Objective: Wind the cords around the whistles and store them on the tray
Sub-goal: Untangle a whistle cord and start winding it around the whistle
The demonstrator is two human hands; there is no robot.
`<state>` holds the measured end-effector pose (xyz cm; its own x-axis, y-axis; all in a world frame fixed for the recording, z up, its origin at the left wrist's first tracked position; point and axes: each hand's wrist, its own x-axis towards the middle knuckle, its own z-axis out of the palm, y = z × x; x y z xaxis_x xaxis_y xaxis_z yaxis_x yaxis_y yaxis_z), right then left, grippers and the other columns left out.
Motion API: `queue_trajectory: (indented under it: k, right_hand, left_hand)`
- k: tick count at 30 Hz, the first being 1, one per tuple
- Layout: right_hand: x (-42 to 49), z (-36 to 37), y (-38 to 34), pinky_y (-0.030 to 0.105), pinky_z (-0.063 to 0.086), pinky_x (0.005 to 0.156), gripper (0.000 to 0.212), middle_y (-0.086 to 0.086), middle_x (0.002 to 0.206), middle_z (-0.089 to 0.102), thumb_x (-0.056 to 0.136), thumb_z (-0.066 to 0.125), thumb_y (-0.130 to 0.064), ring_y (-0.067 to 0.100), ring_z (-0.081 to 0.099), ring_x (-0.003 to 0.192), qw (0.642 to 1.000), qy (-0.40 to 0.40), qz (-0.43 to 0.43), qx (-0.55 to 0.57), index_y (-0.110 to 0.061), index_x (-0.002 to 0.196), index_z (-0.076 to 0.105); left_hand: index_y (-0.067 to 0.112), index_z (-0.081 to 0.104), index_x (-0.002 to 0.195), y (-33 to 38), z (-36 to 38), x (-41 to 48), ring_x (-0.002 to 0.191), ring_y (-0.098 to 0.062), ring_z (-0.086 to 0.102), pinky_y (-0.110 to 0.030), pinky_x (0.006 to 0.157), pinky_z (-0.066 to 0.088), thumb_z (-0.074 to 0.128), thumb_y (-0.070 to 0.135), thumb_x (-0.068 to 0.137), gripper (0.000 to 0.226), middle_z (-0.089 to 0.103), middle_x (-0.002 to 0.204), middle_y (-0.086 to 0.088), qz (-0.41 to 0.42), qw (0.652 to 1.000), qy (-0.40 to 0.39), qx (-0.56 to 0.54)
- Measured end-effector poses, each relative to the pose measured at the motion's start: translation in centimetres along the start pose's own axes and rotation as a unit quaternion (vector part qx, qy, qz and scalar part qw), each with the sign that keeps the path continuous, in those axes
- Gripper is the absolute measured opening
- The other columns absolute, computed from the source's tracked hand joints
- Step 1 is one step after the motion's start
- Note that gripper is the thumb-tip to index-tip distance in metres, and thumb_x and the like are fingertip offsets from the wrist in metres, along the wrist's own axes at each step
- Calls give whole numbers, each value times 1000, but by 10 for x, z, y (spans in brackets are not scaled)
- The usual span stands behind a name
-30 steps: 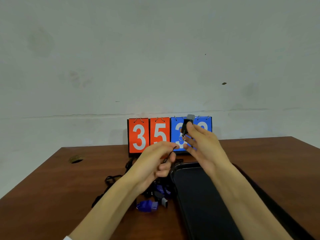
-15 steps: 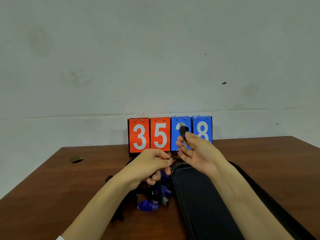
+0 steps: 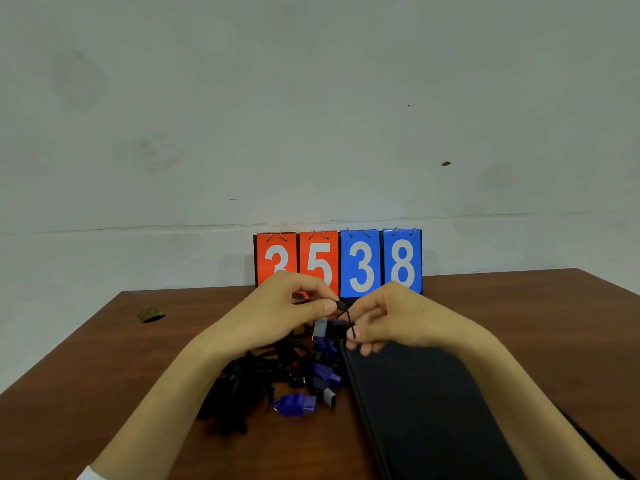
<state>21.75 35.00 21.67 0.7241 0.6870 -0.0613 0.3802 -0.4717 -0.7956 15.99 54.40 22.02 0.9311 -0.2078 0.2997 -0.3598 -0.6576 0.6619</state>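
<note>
From my station I see the left hand [image 3: 291, 306] pinching a black cord [image 3: 349, 316] between thumb and forefinger. The cord runs down to a black whistle [image 3: 331, 330] (grey mouthpiece pointing left), which the right hand [image 3: 391, 320] pinches at its end, its other fingers curled. The whistle is held off the table [image 3: 104, 375], over the far left corner of the tray [image 3: 433, 410]. More whistles and cords lie in a pile [image 3: 277, 382] left of the tray. A scoreboard [image 3: 360, 261] behind reads 3538.

Wooden table [image 3: 519, 323] holds tray [image 3: 433, 410], scoreboard [image 3: 360, 261], whistles [image 3: 294, 405], perhaps tangled cords [image 3: 242, 386]
</note>
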Motion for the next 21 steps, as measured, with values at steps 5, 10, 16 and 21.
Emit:
queue_trajectory:
  k: [5, 10, 16, 21]
  right_hand:
    - [-3, 6, -8, 22, 55, 67, 8, 3, 81, 73, 86, 63, -10, 12, 69, 70, 993, -66, -41, 83, -9, 93, 67]
    - [-3, 3, -9, 21, 54, 65, 5, 6, 77, 73, 86, 62, -9, 15, 68, 70, 981, 11, -83, 177, -10, 84, 66]
    - [5, 6, -6, 22, 56, 66, 4, 5, 74, 73, 84, 65, -14, 14, 68, 67, 952, 178, -101, 227, -11, 87, 66]
    - [12, 9, 2, 20, 55, 69, 6, -1, 76, 70, 83, 69, -21, 7, 67, 65, 940, 328, -74, 60, -19, 87, 65]
  left_hand:
    - [21, 72, 87, 0, 2, 0, 57, 4, 55, -6, 52, 39, 61, 21, 88, 11, 68, 78, 7, -29, 995, 44, -86]
    - [14, 70, 89, -4, 2, -1, 44, -7, 34, -18, 43, 23, 57, 17, 91, 13, 55, 63, 0, -85, 968, 23, -233]
    - [6, 62, 100, 2, 17, 1, 41, -9, 33, -20, 40, 22, 51, 23, 95, 21, 57, 63, -4, -86, 967, 3, -239]
    - [8, 60, 96, 6, 26, 3, 34, -4, 38, -16, 38, 30, 49, 24, 97, 20, 59, 57, -2, -78, 988, 2, -132]
